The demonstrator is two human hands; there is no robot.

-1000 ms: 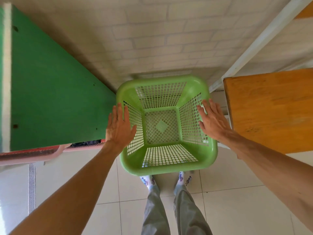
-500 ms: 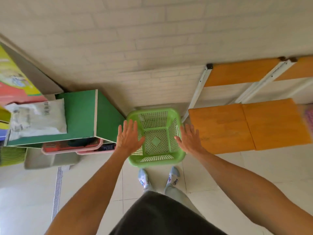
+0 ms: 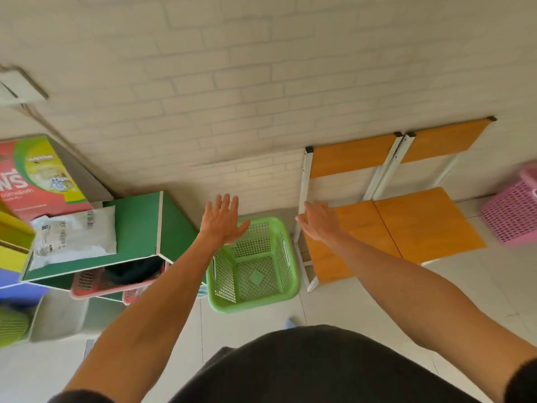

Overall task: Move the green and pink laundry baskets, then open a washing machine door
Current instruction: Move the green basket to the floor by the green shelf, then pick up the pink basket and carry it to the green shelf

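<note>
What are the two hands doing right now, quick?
Left hand: open, holding nothing, above the green basket.
Right hand: open, holding nothing.

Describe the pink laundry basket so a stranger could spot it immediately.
Start at the pale brick wall and follow it right, past the two orange-seated chairs. On the floor just beyond them, at the picture's right edge, stands the pink laundry basket. It is pink lattice plastic, cut off by the frame, unlike the green basket left of the chairs.

A single head-worn view is given — steeply downward and forward, toward the brick wall at the far side. The tiled floor is seen from standing height; no second view is offered.
</note>
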